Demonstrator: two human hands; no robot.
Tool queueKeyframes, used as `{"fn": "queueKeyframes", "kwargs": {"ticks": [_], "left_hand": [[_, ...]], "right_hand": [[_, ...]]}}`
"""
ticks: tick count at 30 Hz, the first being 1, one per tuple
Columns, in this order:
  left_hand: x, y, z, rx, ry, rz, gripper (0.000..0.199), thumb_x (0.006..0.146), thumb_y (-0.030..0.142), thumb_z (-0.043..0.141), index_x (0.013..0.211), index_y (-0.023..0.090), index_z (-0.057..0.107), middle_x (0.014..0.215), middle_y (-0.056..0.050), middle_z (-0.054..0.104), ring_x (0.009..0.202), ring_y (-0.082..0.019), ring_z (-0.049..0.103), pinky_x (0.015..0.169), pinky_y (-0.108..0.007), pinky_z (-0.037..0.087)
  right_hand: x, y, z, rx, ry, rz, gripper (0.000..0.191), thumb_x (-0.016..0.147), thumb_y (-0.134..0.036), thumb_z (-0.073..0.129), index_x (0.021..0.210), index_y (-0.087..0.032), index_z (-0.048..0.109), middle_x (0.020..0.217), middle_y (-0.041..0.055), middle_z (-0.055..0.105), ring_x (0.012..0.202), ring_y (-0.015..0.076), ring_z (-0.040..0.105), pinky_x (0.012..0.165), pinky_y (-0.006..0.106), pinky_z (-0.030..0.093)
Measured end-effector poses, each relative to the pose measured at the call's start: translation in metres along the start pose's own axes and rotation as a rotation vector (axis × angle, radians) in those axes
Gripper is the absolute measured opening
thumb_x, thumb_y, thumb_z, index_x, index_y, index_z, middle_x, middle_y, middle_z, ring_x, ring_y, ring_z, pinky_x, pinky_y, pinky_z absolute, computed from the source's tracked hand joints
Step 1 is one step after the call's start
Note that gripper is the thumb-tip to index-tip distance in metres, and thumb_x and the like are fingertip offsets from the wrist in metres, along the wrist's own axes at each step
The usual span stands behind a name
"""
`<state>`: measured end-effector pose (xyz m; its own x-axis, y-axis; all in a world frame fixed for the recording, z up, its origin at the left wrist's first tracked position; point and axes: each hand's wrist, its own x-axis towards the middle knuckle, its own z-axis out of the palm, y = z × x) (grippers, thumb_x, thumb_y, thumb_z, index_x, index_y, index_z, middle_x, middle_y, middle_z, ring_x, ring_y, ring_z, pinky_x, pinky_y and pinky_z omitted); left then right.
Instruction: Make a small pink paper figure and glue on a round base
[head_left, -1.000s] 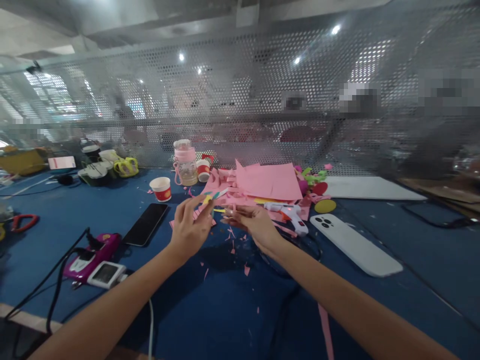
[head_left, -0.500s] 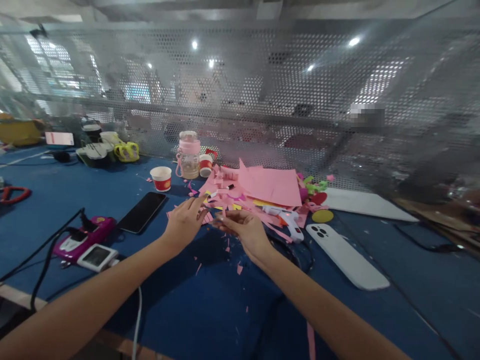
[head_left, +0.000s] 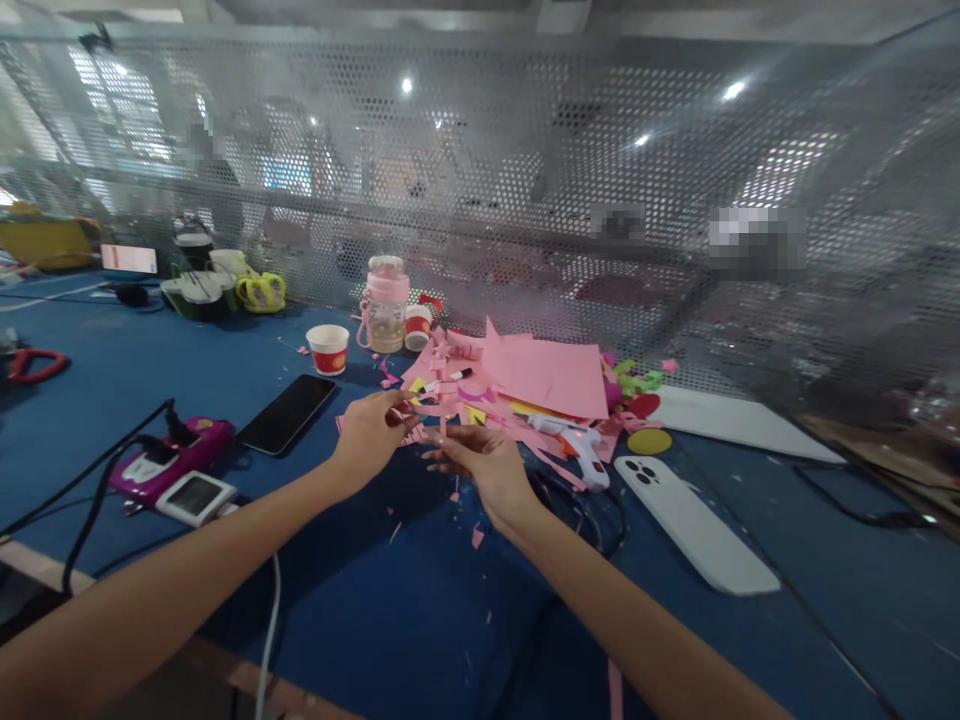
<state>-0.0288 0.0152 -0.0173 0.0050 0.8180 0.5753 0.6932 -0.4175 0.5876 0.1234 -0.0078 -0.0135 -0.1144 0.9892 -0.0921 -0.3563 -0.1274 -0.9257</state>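
My left hand (head_left: 371, 440) is closed in a pinch, thumb against the forefinger. Facing it, with the fingertips almost touching, my right hand (head_left: 484, 462) also has its fingers pressed together. Whatever lies between the fingertips is too small and blurred to name; it may be thin pink paper. Just behind both hands spreads a heap of pink paper strips (head_left: 444, 400) and scraps. Larger sheets of pink paper (head_left: 551, 375) lie on the heap. To the right of my right hand lies a white hot glue gun (head_left: 581, 445), with a small red light on it.
On the blue table (head_left: 397, 620) are a black phone (head_left: 291, 413), a purple power strip (head_left: 174, 455), a paper cup (head_left: 328, 350) and a pink-lidded bottle (head_left: 385, 310). At right lies a white phone (head_left: 697, 525). Cables cross the table. A perforated metal screen (head_left: 480, 180) stands behind.
The view has shifted slightly. Both hands stay fingertip to fingertip in front of the pink paper, with the fingers moving only a little.
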Motion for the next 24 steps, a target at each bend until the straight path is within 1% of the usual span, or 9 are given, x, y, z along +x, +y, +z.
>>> {"fn": "queueKeyframes", "kwargs": {"ticks": [2, 5, 7, 9, 13, 16, 19, 22, 24], "left_hand": [[0.001, 0.000, -0.002, 0.021, 0.000, 0.026, 0.017, 0.067, 0.015, 0.065, 0.082, 0.020, 0.070, 0.069, -0.002, 0.070, 0.058, -0.016, 0.063, 0.061, -0.029, 0.051], [0.002, 0.002, -0.003, 0.016, -0.011, 0.080, 0.022, 0.065, 0.008, 0.062, 0.082, 0.020, 0.071, 0.074, -0.003, 0.071, 0.066, -0.018, 0.064, 0.065, -0.030, 0.052], [0.002, 0.004, -0.003, -0.048, -0.030, 0.088, 0.025, 0.064, 0.007, 0.062, 0.083, 0.021, 0.071, 0.078, -0.004, 0.072, 0.070, -0.019, 0.065, 0.067, -0.031, 0.052], [0.002, 0.005, -0.002, -0.180, -0.065, 0.032, 0.027, 0.063, 0.006, 0.061, 0.084, 0.020, 0.071, 0.080, -0.004, 0.072, 0.069, -0.018, 0.065, 0.065, -0.031, 0.054], [0.002, 0.004, 0.004, -0.544, -0.157, -0.187, 0.030, 0.059, 0.008, 0.064, 0.088, 0.016, 0.070, 0.086, -0.006, 0.072, 0.069, -0.018, 0.066, 0.065, -0.033, 0.055], [0.003, 0.005, 0.005, -0.747, -0.213, -0.271, 0.037, 0.055, 0.013, 0.070, 0.092, 0.015, 0.068, 0.094, -0.008, 0.070, 0.080, -0.020, 0.066, 0.072, -0.035, 0.054], [0.004, 0.007, 0.003, -0.888, -0.256, -0.319, 0.044, 0.052, 0.008, 0.069, 0.096, 0.015, 0.065, 0.101, -0.009, 0.068, 0.091, -0.020, 0.063, 0.079, -0.033, 0.051], [0.005, 0.010, 0.000, -1.061, -0.397, -0.383, 0.053, 0.051, 0.001, 0.062, 0.102, 0.015, 0.060, 0.095, -0.007, 0.069, 0.081, -0.017, 0.064, 0.073, -0.028, 0.050], [0.005, 0.012, -0.002, -1.184, -0.480, -0.425, 0.052, 0.051, 0.001, 0.059, 0.101, 0.015, 0.059, 0.089, -0.006, 0.070, 0.074, -0.016, 0.065, 0.067, -0.026, 0.049]], "right_hand": [[-0.002, -0.001, 0.002, 0.000, -0.004, 0.005, 0.036, 0.034, -0.035, 0.084, 0.060, -0.017, 0.066, 0.055, 0.0013, 0.067, 0.053, 0.0185, 0.065, 0.053, 0.030, 0.055], [-0.003, -0.002, 0.003, 0.011, 0.009, 0.005, 0.035, 0.035, -0.033, 0.084, 0.060, -0.017, 0.067, 0.057, 0.0017, 0.068, 0.051, 0.0161, 0.064, 0.052, 0.027, 0.053], [-0.003, -0.002, 0.004, 0.011, 0.022, -0.003, 0.034, 0.034, -0.032, 0.084, 0.060, -0.016, 0.068, 0.055, 0.0013, 0.068, 0.048, 0.0140, 0.063, 0.050, 0.025, 0.051], [-0.003, -0.001, 0.004, 0.007, 0.023, -0.013, 0.033, 0.034, -0.032, 0.084, 0.059, -0.016, 0.068, 0.052, 0.0010, 0.067, 0.047, 0.0129, 0.062, 0.050, 0.023, 0.050], [-0.001, 0.000, 0.002, 0.025, 0.032, -0.017, 0.035, 0.033, -0.031, 0.084, 0.060, -0.015, 0.068, 0.050, 0.0014, 0.066, 0.047, 0.0132, 0.062, 0.051, 0.023, 0.050], [0.000, 0.002, 0.000, 0.040, 0.064, -0.023, 0.036, 0.032, -0.029, 0.084, 0.060, -0.015, 0.066, 0.050, 0.0007, 0.066, 0.047, 0.0133, 0.062, 0.052, 0.024, 0.050], [0.001, 0.002, 0.000, 0.057, 0.079, -0.029, 0.036, 0.031, -0.029, 0.084, 0.058, -0.015, 0.065, 0.048, -0.0002, 0.065, 0.046, 0.0130, 0.062, 0.051, 0.023, 0.050], [0.001, 0.001, 0.001, 0.064, 0.084, -0.035, 0.035, 0.031, -0.030, 0.084, 0.055, -0.014, 0.064, 0.046, -0.0010, 0.063, 0.045, 0.0125, 0.061, 0.050, 0.022, 0.049], [0.001, 0.000, 0.001, 0.067, 0.085, -0.042, 0.035, 0.032, -0.030, 0.083, 0.055, -0.014, 0.063, 0.046, -0.0013, 0.064, 0.044, 0.0122, 0.061, 0.050, 0.022, 0.049]]}}
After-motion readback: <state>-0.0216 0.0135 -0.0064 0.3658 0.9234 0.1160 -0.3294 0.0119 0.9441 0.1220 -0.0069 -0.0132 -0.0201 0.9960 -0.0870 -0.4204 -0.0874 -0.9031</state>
